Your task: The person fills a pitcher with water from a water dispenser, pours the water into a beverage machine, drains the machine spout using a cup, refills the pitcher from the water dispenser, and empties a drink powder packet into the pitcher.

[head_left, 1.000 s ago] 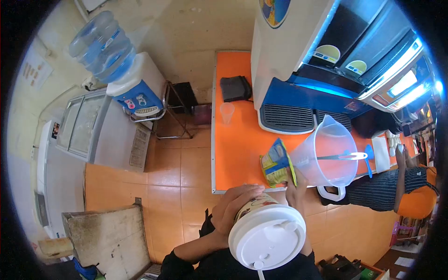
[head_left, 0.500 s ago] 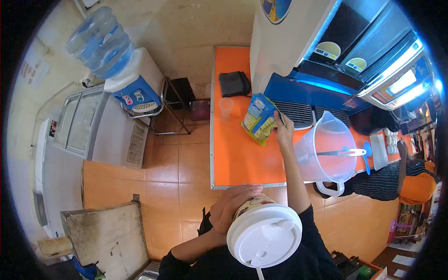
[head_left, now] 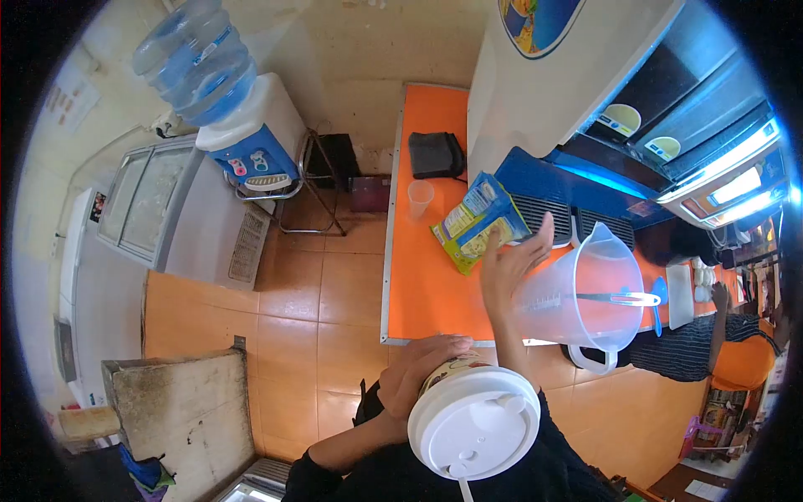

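Observation:
Close below the camera, my left hand (head_left: pixel 418 376) is wrapped round a patterned cup (head_left: pixel 452 366) with a white lid and a straw. My right hand (head_left: pixel 514 261) hangs over the orange counter (head_left: pixel 418 284) with its fingers spread and nothing in it. Just beyond its fingertips a blue and yellow packet (head_left: pixel 481 222) rests on the counter. To the right of that hand stands a large clear plastic pitcher (head_left: pixel 552 297), and a long-handled utensil (head_left: pixel 619 298) lies across its mouth. The utensil's lower end cannot be made out clearly.
A small clear cup (head_left: pixel 420 197) and a dark pouch (head_left: pixel 437 155) sit at the counter's far left. Behind the pitcher are a drinks machine (head_left: pixel 535 100), a blue utensil (head_left: pixel 659 301) and a white tray (head_left: pixel 680 297). Another person in striped clothing (head_left: pixel 677 347) is at the right.
My right hand has let go of the packet, drawn back slightly and spread its fingers. The packet now rests on the counter. My left hand still holds the lidded cup.

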A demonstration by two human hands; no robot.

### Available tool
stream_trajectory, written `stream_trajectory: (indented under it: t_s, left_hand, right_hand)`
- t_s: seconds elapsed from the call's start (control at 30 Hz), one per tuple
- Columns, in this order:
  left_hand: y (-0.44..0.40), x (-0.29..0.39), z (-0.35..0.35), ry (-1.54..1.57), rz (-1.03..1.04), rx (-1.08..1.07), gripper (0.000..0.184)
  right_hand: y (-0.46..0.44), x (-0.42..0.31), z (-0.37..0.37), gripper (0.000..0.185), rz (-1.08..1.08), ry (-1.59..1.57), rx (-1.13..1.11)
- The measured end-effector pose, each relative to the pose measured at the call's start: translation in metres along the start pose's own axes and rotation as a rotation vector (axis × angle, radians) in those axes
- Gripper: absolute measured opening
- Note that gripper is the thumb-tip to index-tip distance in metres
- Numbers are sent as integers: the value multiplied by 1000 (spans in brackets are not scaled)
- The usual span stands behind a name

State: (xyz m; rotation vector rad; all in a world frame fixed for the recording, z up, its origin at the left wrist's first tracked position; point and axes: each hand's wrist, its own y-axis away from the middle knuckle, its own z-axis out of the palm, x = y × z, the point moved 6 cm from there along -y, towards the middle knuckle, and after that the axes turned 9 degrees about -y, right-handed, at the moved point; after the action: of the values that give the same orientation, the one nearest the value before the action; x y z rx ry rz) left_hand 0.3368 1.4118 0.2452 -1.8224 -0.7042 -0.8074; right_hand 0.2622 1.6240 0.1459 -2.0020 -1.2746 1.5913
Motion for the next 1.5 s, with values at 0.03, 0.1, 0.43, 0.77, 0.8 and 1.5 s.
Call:
stream_trajectory:
  t_s: [0.03,0.1,0.43,0.77,0.8,1.5]
  left_hand:
    - [-1,1,1,-2,3,4,47]
    - [-1,1,1,-44,-27,61,46]
    - [-5,1,7,-59,-47,40,44]
    - [9,-41,45,175,-385,-247,41]
    - [30,-64,60,297,-755,-399,41]
    - [-15,-7,37,166,-65,-143,44]
  right_hand:
    - [-1,-22,1,67,-190,120,9]
    - [19,-29,52,69,-391,-75,-501]
    - [52,30,188,65,351,-496,-595]
    - [-87,-98,-67,31,-73,-843,-418]
    - [-95,-96,-84,29,2,-928,-370]
    - [-112,167,49,47,207,1192,-1535]
